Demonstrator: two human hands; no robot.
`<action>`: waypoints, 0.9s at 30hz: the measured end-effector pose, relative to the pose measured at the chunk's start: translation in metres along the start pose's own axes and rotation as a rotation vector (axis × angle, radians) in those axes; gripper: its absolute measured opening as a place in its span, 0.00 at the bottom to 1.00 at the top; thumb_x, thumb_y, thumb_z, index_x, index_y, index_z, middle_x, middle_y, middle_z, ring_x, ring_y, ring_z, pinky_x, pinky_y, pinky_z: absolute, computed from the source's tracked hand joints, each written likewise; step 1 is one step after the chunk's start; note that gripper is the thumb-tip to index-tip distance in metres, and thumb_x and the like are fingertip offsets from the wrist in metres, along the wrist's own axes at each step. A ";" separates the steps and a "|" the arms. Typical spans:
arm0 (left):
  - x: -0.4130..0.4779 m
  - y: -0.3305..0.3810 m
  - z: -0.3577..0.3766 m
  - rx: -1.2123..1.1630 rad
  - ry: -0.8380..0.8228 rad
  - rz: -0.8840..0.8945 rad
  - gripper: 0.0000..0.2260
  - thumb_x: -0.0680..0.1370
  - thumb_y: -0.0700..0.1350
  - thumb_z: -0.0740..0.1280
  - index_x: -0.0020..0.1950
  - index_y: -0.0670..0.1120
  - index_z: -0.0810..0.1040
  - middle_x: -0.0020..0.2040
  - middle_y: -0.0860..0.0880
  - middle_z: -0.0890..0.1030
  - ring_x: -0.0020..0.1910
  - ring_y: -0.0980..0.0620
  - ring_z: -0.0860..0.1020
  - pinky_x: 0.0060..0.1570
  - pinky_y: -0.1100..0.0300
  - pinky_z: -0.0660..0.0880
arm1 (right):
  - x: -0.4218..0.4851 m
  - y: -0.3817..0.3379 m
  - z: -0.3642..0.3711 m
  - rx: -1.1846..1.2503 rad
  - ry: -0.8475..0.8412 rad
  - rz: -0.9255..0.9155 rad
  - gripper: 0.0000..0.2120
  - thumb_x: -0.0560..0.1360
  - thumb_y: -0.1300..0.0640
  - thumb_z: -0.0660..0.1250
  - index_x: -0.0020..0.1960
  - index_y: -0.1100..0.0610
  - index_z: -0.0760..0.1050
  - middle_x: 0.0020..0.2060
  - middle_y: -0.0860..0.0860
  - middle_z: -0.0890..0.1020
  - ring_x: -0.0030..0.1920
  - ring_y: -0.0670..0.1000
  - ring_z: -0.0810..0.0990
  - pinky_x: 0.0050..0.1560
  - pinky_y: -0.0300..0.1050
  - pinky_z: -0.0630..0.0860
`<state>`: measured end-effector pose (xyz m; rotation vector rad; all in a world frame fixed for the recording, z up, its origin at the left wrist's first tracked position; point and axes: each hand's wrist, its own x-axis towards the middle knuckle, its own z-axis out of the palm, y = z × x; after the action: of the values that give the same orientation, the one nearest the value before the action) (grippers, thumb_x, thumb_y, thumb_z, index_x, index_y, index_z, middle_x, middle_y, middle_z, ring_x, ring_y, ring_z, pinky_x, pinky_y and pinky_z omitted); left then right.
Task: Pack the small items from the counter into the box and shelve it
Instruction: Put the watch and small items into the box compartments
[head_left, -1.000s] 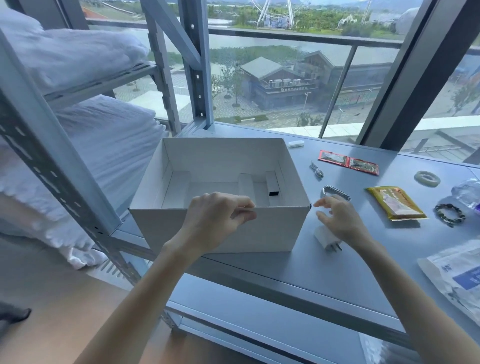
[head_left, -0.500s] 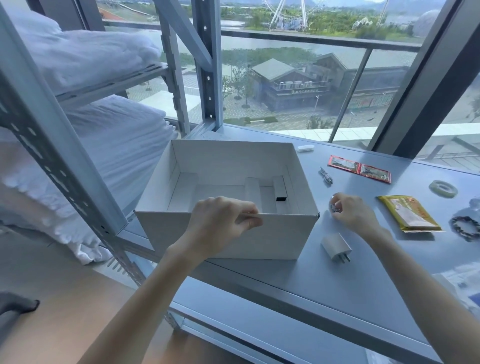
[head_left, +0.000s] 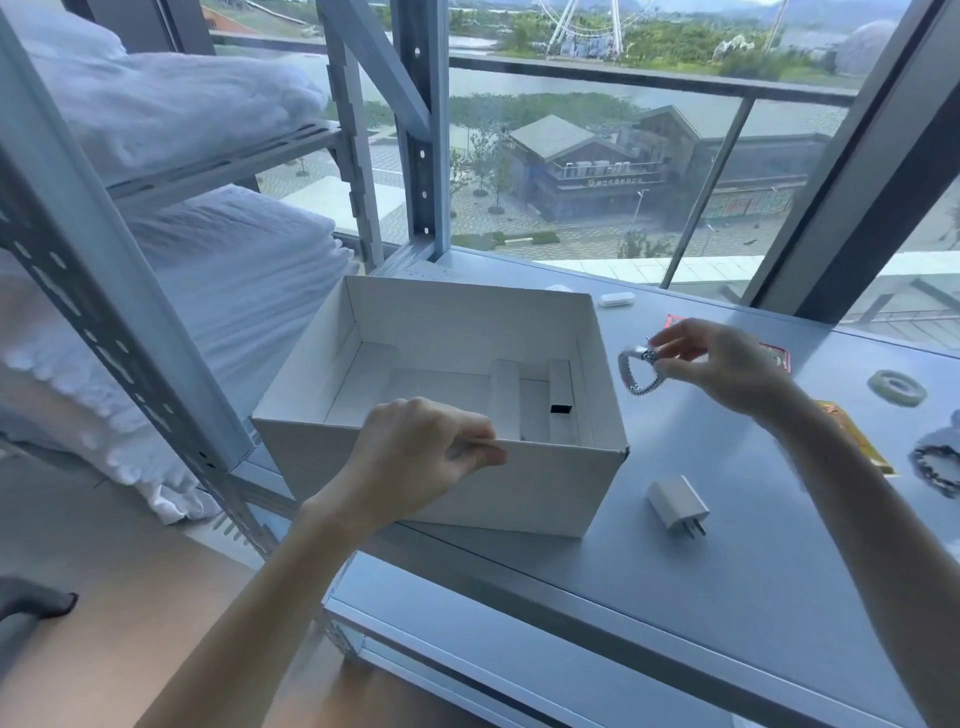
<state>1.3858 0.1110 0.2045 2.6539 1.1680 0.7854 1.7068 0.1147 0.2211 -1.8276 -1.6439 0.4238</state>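
Note:
An open white cardboard box (head_left: 457, 317) with white inner dividers stands on the grey counter (head_left: 727, 597) at its left end. My left hand (head_left: 415, 457) grips the box's near wall at the rim. My right hand (head_left: 727, 364) pinches a silver beaded bracelet (head_left: 636, 371) in the air just right of the box, above the counter. A white charger plug (head_left: 678, 504) lies on the counter near the box's right front corner.
Further right lie a red sachet (head_left: 779, 358) partly behind my hand, a yellow packet (head_left: 857, 441), a pale green ring (head_left: 896, 387), a dark bead bracelet (head_left: 935, 462) and a small white case (head_left: 616, 299). A metal shelf rack (head_left: 104, 280) with white bedding stands left.
My right hand closed on the silver bracelet on the counter, lifted it and brought it up beside the box's right wall. My left hand kept its grip on the box.

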 end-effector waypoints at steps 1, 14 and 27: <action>-0.003 -0.005 -0.003 -0.004 0.005 -0.002 0.11 0.70 0.60 0.69 0.36 0.54 0.77 0.27 0.54 0.75 0.28 0.53 0.67 0.29 0.62 0.63 | 0.000 -0.010 -0.006 0.037 -0.002 -0.031 0.10 0.71 0.64 0.70 0.49 0.53 0.77 0.39 0.49 0.81 0.38 0.45 0.78 0.41 0.34 0.73; -0.011 -0.035 -0.021 0.006 -0.025 -0.070 0.14 0.67 0.64 0.64 0.42 0.56 0.77 0.30 0.55 0.78 0.32 0.53 0.75 0.31 0.59 0.68 | 0.008 -0.127 0.000 0.214 -0.340 -0.387 0.12 0.74 0.65 0.66 0.56 0.52 0.76 0.42 0.48 0.78 0.42 0.40 0.76 0.42 0.31 0.73; -0.013 -0.049 -0.029 0.187 0.047 0.009 0.26 0.77 0.64 0.42 0.30 0.49 0.65 0.26 0.55 0.66 0.29 0.53 0.69 0.27 0.63 0.58 | 0.025 -0.133 0.065 -0.346 -0.807 -0.357 0.13 0.75 0.60 0.65 0.59 0.55 0.77 0.51 0.50 0.80 0.46 0.48 0.76 0.49 0.40 0.73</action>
<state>1.3319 0.1331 0.2087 2.8059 1.3021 0.7804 1.5690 0.1572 0.2629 -1.6245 -2.6762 0.8247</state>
